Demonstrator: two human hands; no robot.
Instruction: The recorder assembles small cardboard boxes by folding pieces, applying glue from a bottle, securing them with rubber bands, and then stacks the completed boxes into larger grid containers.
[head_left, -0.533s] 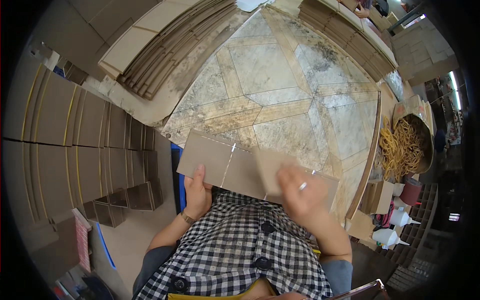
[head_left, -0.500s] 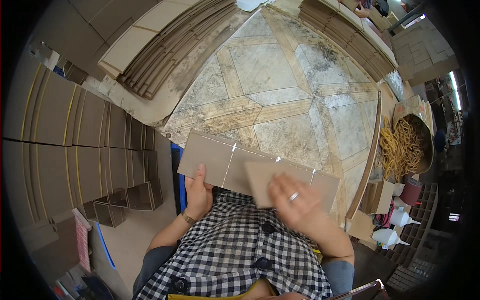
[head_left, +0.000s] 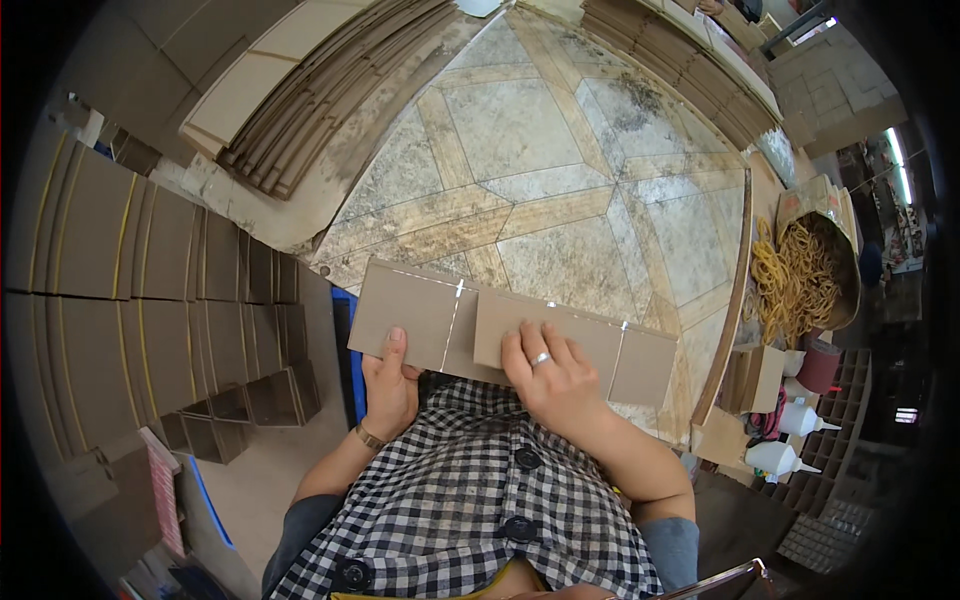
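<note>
A long brown board strip [head_left: 405, 310], crossed by white lines, lies at a slant on the near edge of the table. My left hand [head_left: 388, 385] is closed on its lower left edge, thumb on top and the other fingers hidden beneath. Over the middle of the strip lies a smaller brown board [head_left: 510, 308], almost parallel with it. My right hand [head_left: 550, 372], with a ring on one finger, grips this smaller board, its bent fingertips pressing the top face. The right thumb is hidden.
The table [head_left: 530, 120] has a stained, patterned top. Stacked brown boards [head_left: 330, 95] stand at the far left, more boxes [head_left: 150, 290] at the left. On the right are a tub [head_left: 850, 270] of yellow bands [head_left: 795, 270], white squeeze bottles [head_left: 775, 458] and a dark grid rack [head_left: 845, 420].
My right hand, blurred before, has moved slightly left and farther away. The smaller board has turned from a tilt to lie nearly in line with the strip. My left hand keeps its hold.
</note>
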